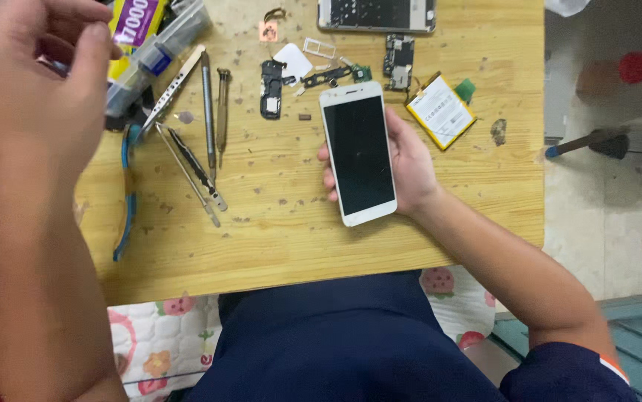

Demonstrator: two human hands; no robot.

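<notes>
Right, left to right. Left hand (34, 71) is raised close to the camera above the table's left corner, fingers loosely curled and pinched toward each other; can't tell whether anything small sits between them. Under it: a clear plastic box (159, 46) and blue-handled pliers (126, 195) hanging near the table edge. A bump with the forearm would likely send the pliers off.

Next over: tweezers (174, 88), two screwdrivers (215, 112) and thin picks lying loose, tips pointing toward the lap. Easy to roll.

Centre: right hand (410, 160) cups a white phone (358, 152) from behind, screen up, dark, held over the wooden table (299, 246). Grip is on the edges only, thumb side open, so a slip would drop it on the wood.

Above it, loose parts: black speaker module (271, 88), circuit board (399, 59), tiny screws. A sleeve sweep could scatter them.

Right: bare battery (441, 112) next to metal bits. Puncture or short is the risk I'd worry about most.
</notes>
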